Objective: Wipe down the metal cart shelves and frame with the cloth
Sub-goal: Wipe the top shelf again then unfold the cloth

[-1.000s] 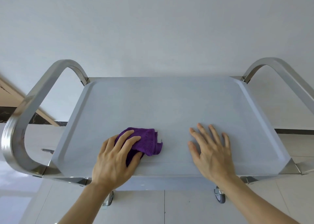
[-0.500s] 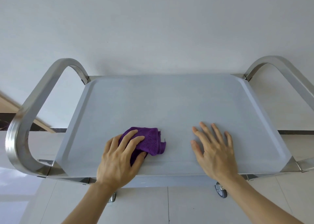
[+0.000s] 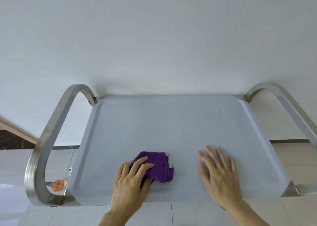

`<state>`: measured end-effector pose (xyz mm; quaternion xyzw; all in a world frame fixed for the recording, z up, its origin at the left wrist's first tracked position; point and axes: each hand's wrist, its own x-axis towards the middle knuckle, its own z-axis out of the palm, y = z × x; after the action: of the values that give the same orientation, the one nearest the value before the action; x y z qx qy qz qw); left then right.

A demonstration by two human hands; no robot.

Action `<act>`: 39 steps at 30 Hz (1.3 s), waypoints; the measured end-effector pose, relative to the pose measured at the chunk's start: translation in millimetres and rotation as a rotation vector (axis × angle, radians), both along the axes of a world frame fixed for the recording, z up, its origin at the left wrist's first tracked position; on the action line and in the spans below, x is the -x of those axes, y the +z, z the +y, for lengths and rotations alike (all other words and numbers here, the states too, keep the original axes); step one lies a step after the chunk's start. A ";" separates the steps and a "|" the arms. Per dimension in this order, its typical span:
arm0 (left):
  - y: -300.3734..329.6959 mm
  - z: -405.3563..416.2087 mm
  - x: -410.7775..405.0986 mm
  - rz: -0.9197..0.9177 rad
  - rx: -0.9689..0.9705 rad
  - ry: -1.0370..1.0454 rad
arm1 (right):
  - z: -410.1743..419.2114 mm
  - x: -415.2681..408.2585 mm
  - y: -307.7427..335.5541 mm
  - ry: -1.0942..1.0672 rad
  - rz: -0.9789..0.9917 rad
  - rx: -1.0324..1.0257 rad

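Two hands on one cart shelf (image 3: 171, 122): left hand (image 3: 130, 184) grasps one purple cloth (image 3: 156, 164), right hand (image 3: 221, 179) flat.

The cloth (image 3: 157, 165) is deep purple with a fine terry texture. The cart's top shelf (image 3: 171, 126) is a plain pale blue-grey, its frame handles (image 3: 51, 140) shiny silver. The wall (image 3: 154, 37) is plain white, the floor tiles (image 3: 13, 165) glossy off-white. An orange object (image 3: 58, 185) shows at the near left.
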<state>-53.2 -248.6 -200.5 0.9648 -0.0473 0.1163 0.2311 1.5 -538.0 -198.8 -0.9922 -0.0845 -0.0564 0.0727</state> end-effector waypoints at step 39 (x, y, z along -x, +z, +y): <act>238.8 20.1 -12.4 0.574 1.577 0.186 | 148.4 -36.1 260.1 -0.004 0.724 -1.359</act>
<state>-40.8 -228.5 38.3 0.5129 0.1880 -0.1156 0.8296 37.5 -389.5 61.3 -0.6864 -0.0004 0.2324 0.6891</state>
